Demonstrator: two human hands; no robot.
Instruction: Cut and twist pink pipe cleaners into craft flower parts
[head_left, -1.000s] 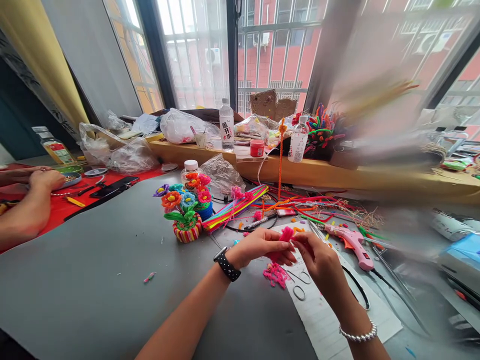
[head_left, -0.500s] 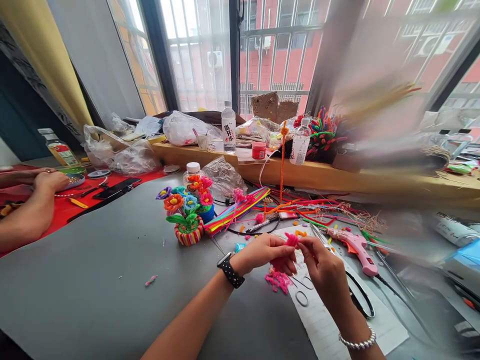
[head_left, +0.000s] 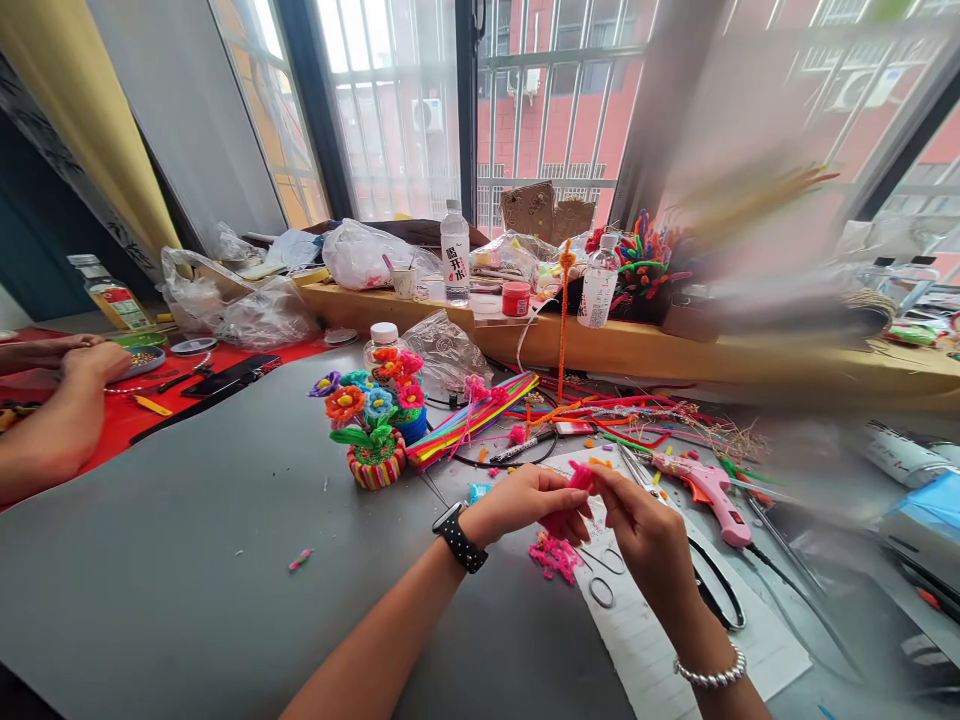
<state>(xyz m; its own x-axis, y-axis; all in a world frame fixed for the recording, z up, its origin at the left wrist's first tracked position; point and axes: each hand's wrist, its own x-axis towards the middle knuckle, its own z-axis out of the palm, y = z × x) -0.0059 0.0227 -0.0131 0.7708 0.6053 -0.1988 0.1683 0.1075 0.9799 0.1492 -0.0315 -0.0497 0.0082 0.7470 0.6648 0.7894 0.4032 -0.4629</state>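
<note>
Between my two hands is a small bundle of pink pipe cleaner point(head_left: 579, 474). My left hand point(head_left: 544, 500), with a black watch at the wrist, is closed around its lower part. The fingertips of my right hand point(head_left: 637, 510) pinch its upper right side; the fingers cover part of it. Below my hands lie pink fuzzy scraps point(head_left: 553, 555) and small scissors point(head_left: 601, 590), partly on a white paper sheet point(head_left: 637, 640). A pink glue gun point(head_left: 709, 490) rests to the right, close to larger scissors with black handles point(head_left: 720, 580).
Pipe-cleaner flowers in a striped pot point(head_left: 375, 458) stand left of my hands. A bundle of colored pipe cleaners point(head_left: 472, 420) lies behind. Water bottles point(head_left: 455, 255) stand on the wooden ledge point(head_left: 420, 310). At the far left, another person's hands point(head_left: 94, 360) are over a red cloth.
My right fingers have shifted slightly over the top of the pink piece. My left hand keeps its hold. The whole view has moved a little.
</note>
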